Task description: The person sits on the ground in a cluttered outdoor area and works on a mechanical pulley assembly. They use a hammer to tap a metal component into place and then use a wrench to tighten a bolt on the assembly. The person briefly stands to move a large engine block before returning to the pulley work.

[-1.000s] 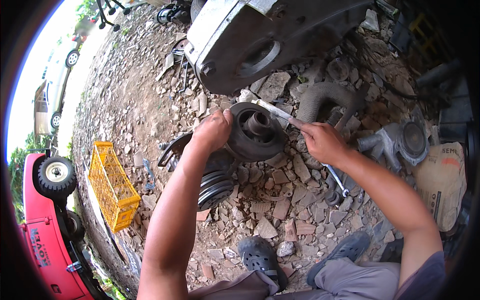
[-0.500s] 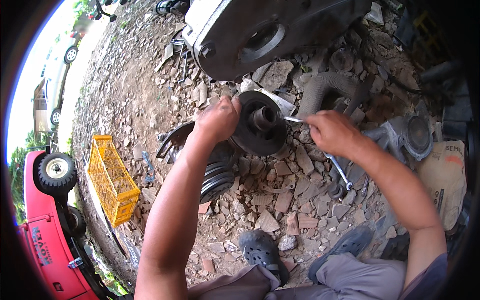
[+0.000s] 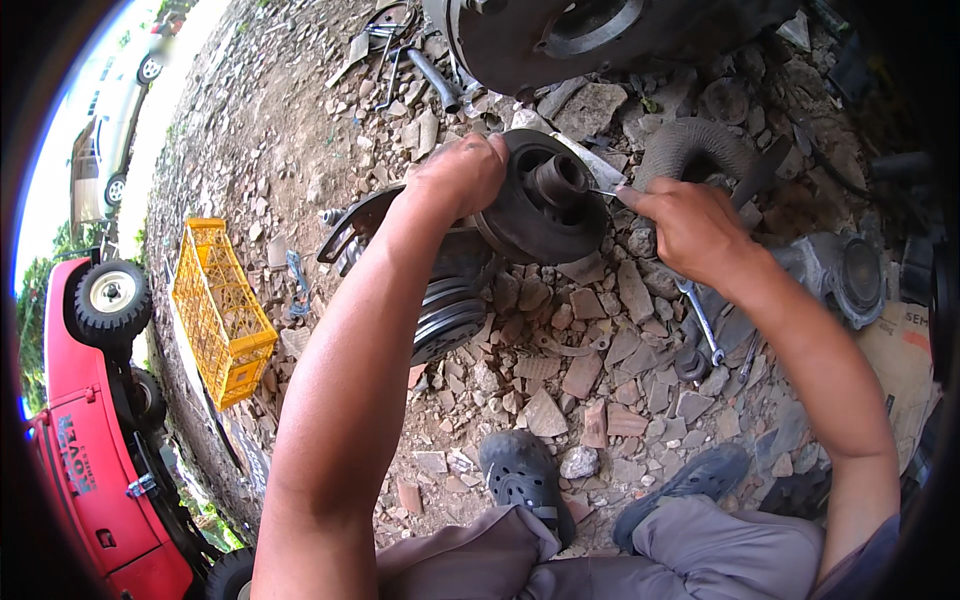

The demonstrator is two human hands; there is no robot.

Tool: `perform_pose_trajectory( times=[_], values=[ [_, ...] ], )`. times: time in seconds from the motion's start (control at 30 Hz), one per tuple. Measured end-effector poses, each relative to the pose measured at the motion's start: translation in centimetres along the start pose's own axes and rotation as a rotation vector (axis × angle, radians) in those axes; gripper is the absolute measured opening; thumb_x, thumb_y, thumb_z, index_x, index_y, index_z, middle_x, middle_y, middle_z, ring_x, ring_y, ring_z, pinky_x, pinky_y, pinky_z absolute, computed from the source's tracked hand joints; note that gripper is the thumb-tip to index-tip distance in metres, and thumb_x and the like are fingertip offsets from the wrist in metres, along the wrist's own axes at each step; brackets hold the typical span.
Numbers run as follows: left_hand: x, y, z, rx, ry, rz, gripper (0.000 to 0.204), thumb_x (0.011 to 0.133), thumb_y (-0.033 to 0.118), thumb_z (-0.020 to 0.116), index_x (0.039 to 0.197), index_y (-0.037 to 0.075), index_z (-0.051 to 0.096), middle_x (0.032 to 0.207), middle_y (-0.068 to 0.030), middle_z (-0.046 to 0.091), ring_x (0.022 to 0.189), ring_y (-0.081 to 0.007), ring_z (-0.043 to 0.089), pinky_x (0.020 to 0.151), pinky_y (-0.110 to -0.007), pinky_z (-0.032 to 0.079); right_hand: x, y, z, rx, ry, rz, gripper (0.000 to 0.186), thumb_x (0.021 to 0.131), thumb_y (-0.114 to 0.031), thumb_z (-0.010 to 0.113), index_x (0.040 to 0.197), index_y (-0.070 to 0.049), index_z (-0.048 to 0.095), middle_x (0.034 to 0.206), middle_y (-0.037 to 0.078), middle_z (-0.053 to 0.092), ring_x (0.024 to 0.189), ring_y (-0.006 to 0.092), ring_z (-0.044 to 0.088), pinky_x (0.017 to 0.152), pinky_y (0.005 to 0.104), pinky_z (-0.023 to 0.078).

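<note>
My left hand (image 3: 462,178) is closed on the upper left rim of a dark, round metal pulley (image 3: 555,225), which has a raised, hollow hub in its middle. The pulley stands tilted on a mechanical assembly with a grooved belt pulley (image 3: 450,318) below. Closed around a slim silver hand tool (image 3: 606,193), my right hand (image 3: 695,225) is at the pulley's right side. The tool's tip reaches toward the hub; my fingers hide its other end, so its exact kind does not show. Beneath the right hand lies a combination wrench (image 3: 704,325) on the rubble.
A large metal housing (image 3: 520,50) stands at the far side. A ribbed, bent hose (image 3: 690,150) and a cast metal part (image 3: 845,280) lie to the right, near flattened cardboard (image 3: 890,365). At left are a yellow crate (image 3: 222,315) and a red vehicle (image 3: 100,450). Broken tiles cover the ground.
The view has shifted, so the pulley and both hands appear higher and farther right. My right hand has turned slightly, and the tool's tip now appears nearer the hub. My left hand keeps its grip.
</note>
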State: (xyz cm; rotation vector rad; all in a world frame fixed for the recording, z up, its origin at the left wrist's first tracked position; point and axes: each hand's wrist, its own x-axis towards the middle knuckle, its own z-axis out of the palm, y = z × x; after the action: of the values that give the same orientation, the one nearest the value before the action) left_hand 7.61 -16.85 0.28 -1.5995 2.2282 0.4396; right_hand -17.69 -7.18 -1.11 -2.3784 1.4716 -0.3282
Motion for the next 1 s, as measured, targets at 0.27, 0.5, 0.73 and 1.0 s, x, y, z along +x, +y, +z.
perform_pose_trajectory(
  times=[0.27, 0.5, 0.73, 1.0],
  values=[
    [-0.8, 0.3, -0.5, 0.085, -0.012, 0.059, 0.034, 0.093, 0.011, 0.034, 0.116, -0.003, 0.055, 0.123, -0.0249, 0.057, 0.114, -0.0389, 0.056, 0.094, -0.046, 0.047, -2.2, -0.7, -3.8, 0.165, -0.323, 0.247, 0.030, 0.080, -0.003, 0.056, 0.108, -0.004, 0.065, 0.089, 0.020, 0.064, 0.084, 0.0390, 0.062, 0.075, 0.0443, 0.048],
    [-1.3, 1.2, -1.4, -0.063, -0.005, -0.035, 0.034, 0.093, 0.009, 0.035, 0.117, -0.003, 0.054, 0.127, -0.0250, 0.054, 0.118, -0.0388, 0.053, 0.096, -0.046, 0.046, -4.2, 1.9, -3.0, 0.222, -0.408, 0.252, 0.026, 0.083, -0.007, 0.054, 0.107, -0.002, 0.064, 0.098, 0.021, 0.065, 0.098, 0.0375, 0.061, 0.086, 0.0436, 0.047],
    [-1.6, 0.9, -0.3, 0.061, 0.017, 0.039, 0.032, 0.095, 0.012, 0.033, 0.114, -0.004, 0.053, 0.118, -0.0273, 0.056, 0.116, -0.0395, 0.054, 0.096, -0.047, 0.046, -5.7, 10.1, -2.1, -0.503, -0.009, 0.230, 0.041, 0.074, -0.003, 0.062, 0.114, -0.009, 0.059, 0.127, 0.013, 0.051, 0.125, 0.0356, 0.043, 0.098, 0.0446, 0.041],
    [-1.2, 0.4, 0.4, -0.038, 0.011, -0.016, 0.041, 0.098, 0.018, 0.025, 0.116, -0.007, 0.051, 0.122, -0.0281, 0.055, 0.116, -0.0419, 0.053, 0.097, -0.047, 0.044, -4.9, 11.4, -5.8, -0.381, -0.300, 0.186, 0.044, 0.075, -0.014, 0.069, 0.117, -0.010, 0.059, 0.122, 0.013, 0.054, 0.125, 0.0351, 0.043, 0.100, 0.0438, 0.039]
  ],
)
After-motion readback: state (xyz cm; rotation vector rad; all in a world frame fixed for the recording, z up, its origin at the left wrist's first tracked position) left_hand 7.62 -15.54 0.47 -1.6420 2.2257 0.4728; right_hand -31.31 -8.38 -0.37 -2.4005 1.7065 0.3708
